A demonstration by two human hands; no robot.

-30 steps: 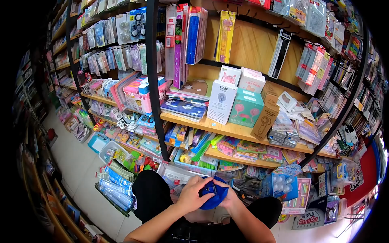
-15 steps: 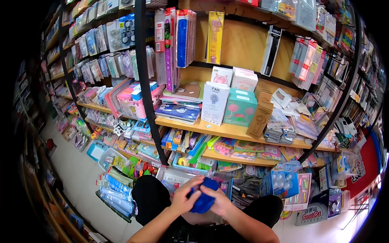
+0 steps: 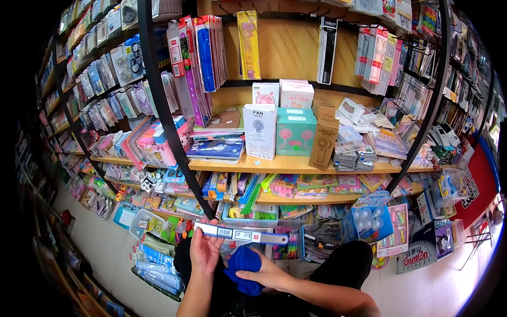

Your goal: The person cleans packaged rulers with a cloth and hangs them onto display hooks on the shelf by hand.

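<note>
My left hand [image 3: 205, 252] grips one end of a long flat ruler [image 3: 268, 238], which has a dark blue edge, white barcode labels and a hole at its far right end. It is tilted slightly down to the right, in front of the lower shelf. A crumpled blue cloth [image 3: 244, 268] is bunched in my right hand [image 3: 268, 273], thumb pressed on its front. The cloth sits just below the ruler, over my lap; I cannot tell whether they touch.
Ahead, a wooden shelf [image 3: 296, 163] bears a white fan box [image 3: 260, 130], a green box [image 3: 296, 132] and a brown box [image 3: 324, 141]. Packets hang above. At floor level are a blue box of bottles [image 3: 369, 222] on the right and a crate of blue packets [image 3: 158, 274] on the left.
My hands have parted. The ruler now shows in my left hand, while the blue cloth, earlier between both hands, is in my right. The view has shifted to the right.
</note>
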